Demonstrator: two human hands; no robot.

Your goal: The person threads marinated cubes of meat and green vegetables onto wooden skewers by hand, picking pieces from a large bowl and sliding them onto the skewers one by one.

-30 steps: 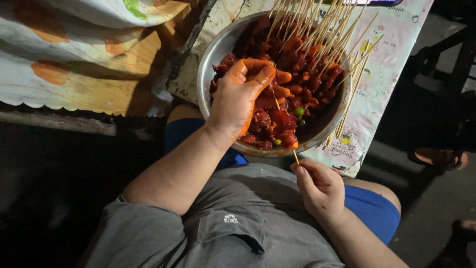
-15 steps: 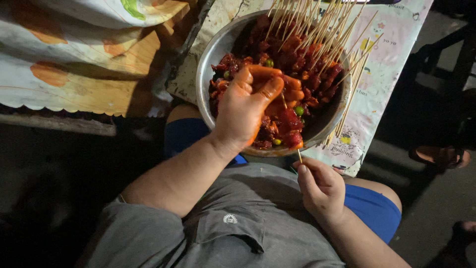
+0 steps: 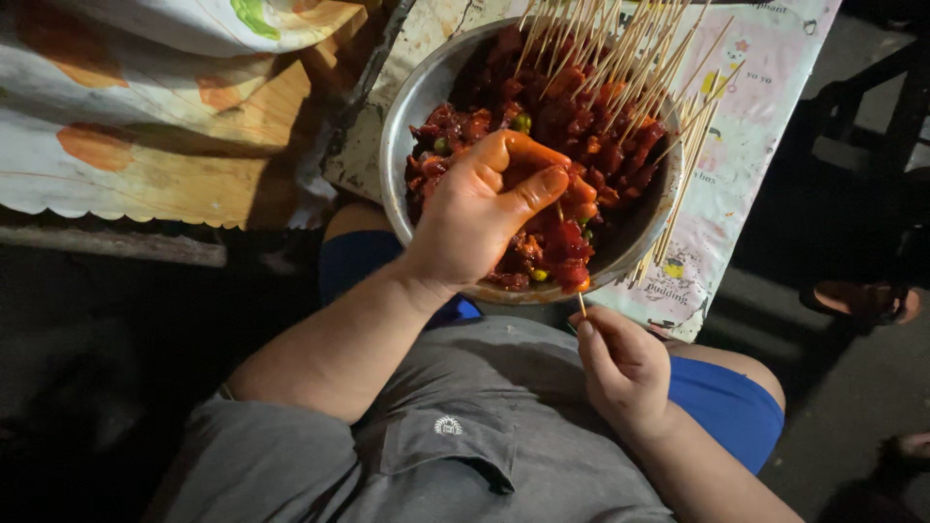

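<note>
A round metal bowl (image 3: 407, 107) holds red marinated meat pieces (image 3: 567, 247) with a few green bits. Several bare wooden skewers (image 3: 630, 48) lean across its far side. My left hand (image 3: 480, 213) reaches over the bowl, with sauce-stained fingers pinched on a piece of meat. My right hand (image 3: 620, 363) sits just below the bowl's near rim. It grips a thin wooden skewer (image 3: 580, 303) that points up towards the meat under my left hand.
The bowl rests on a pink printed sheet (image 3: 765, 87) over a low table. A floral cloth (image 3: 145, 107) covers a surface at the left. I sit in a grey shirt and blue shorts. A sandalled foot (image 3: 862, 300) shows at the right on dark ground.
My left hand has closed from a flat spread over the meat into a pinch on one piece. My right hand has barely shifted with its skewer.
</note>
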